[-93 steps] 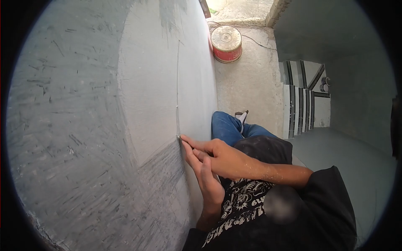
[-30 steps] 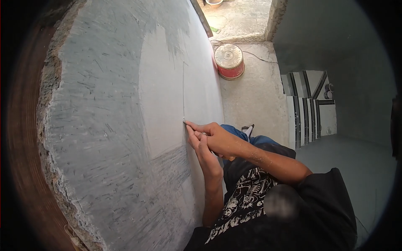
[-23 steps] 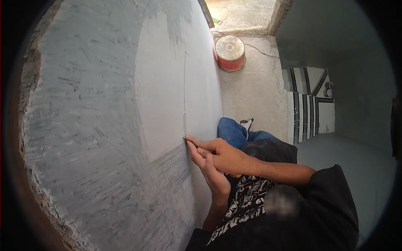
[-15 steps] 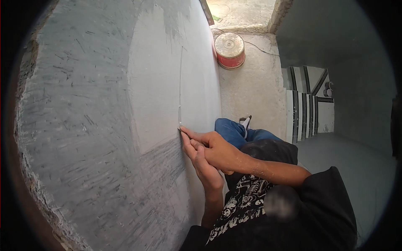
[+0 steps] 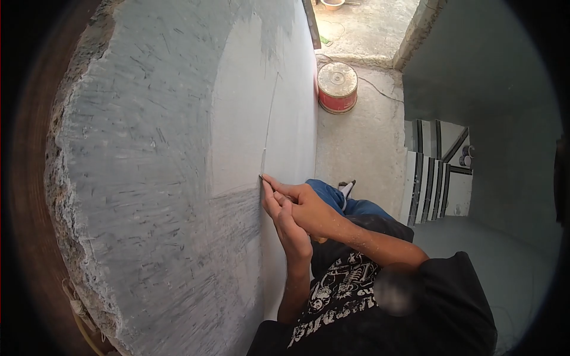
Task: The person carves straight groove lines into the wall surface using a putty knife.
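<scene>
My right hand (image 5: 314, 210) is closed, its extended index finger reaching a thin groove (image 5: 265, 155) in the pale patch of the wall (image 5: 237, 136). A tiny dark tip (image 5: 260, 176) shows at the fingertips, against the wall. A yellowish end (image 5: 321, 240) sticks out beneath the right hand; whether it belongs to the same tool is hidden. Pressed against the right hand from below is my left hand (image 5: 290, 228), also closed, with its fingertips close to the groove. What it grips is hidden.
A red drum with a dusty lid (image 5: 337, 80) stands on the concrete floor (image 5: 362, 139) beside the wall. Steps with black stripes (image 5: 427, 184) lie at the right. The wall's broken edge (image 5: 65, 207) runs down the left, and a bowl (image 5: 332, 3) is at the top.
The view has shifted, showing more of the broken edge and the bowl again. Both hands have moved slightly along the groove and remain together at the wall.
</scene>
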The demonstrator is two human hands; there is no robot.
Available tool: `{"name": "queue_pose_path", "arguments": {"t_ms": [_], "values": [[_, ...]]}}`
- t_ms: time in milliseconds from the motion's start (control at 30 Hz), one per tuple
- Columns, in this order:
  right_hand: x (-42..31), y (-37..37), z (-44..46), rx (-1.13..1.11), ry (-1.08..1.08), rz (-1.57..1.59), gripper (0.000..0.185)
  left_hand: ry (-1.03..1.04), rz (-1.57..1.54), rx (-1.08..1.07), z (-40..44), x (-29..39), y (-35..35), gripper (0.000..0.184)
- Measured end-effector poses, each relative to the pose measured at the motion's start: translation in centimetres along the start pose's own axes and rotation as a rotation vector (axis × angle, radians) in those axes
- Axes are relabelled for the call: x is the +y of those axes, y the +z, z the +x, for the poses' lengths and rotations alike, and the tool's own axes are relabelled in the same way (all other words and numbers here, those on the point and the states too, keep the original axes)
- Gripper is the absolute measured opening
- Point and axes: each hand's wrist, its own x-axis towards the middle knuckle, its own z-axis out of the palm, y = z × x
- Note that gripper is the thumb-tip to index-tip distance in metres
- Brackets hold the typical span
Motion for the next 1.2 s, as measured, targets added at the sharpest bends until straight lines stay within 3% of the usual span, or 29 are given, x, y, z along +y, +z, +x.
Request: {"name": "queue_pose_path", "arguments": {"t_ms": [267,367,667,767,1200], "values": [[1.6,0.4,1.4,0.066,-0.146,0.033,0.049,-0.010,-0.032,0.003,0.8,0.1,0.3,0.069],[1.6,0.0,1.9,0.066,-0.161,0.052,0.057,-0.009,-0.035,0.005,0.7,0.0,0.6,0.069],[1.3,-0.2,0.9,-0.023,-0.026,0.023,0.049,0.000,-0.036,0.016,-0.1,0.0,0.7,0.069],[1.5,0.0,0.8,-0.008,-0.086,0.064,0.058,0.000,-0.035,0.016,-0.2,0.0,0.4,0.069],[1.5,-1.1,2.4,0.010,-0.111,0.104,0.057,-0.002,-0.061,0.002,1.4,-0.2,0.9,0.070]]}}
